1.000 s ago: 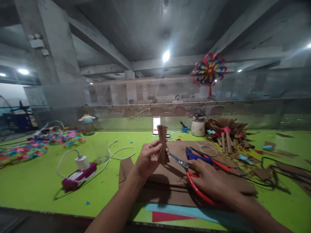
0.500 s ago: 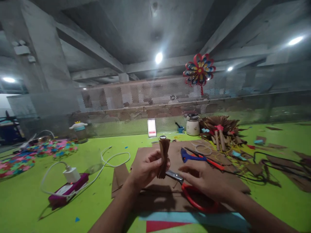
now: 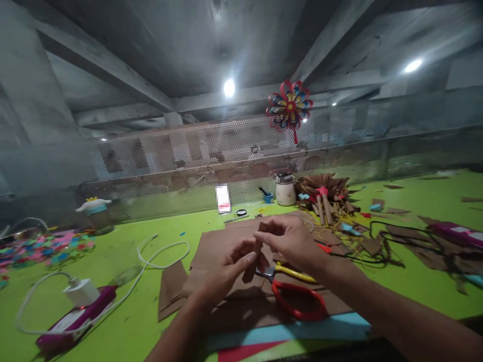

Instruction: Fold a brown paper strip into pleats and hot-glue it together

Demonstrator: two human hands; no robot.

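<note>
A narrow folded stack of brown paper [image 3: 252, 270] is pinched between both hands, tilted slightly, with its lower end showing jagged folded edges. My left hand [image 3: 236, 259] grips it lower down, thumb against the side. Up at its top end, the fingers and thumb of my right hand [image 3: 287, 239] close on the paper. Scissors [image 3: 298, 301] with one red and one yellow handle lie just below the hands; their blade tips are hidden behind the folded paper. Under them are brown paper sheets [image 3: 215, 246].
Blue paper [image 3: 298, 329] and red paper [image 3: 245, 352] lie at the near edge. A purple power strip [image 3: 98, 306] with a white charger [image 3: 82, 291] and cable is at left. Behind stand a lit phone [image 3: 223, 199] and a jar [image 3: 286, 193]. Fan-shaped brown paper pieces [image 3: 324, 186] are at right.
My right hand has moved from over the scissors up to the paper's top end. The folded paper now leans, and the yellow scissor handle has come into sight. My view has turned right.
</note>
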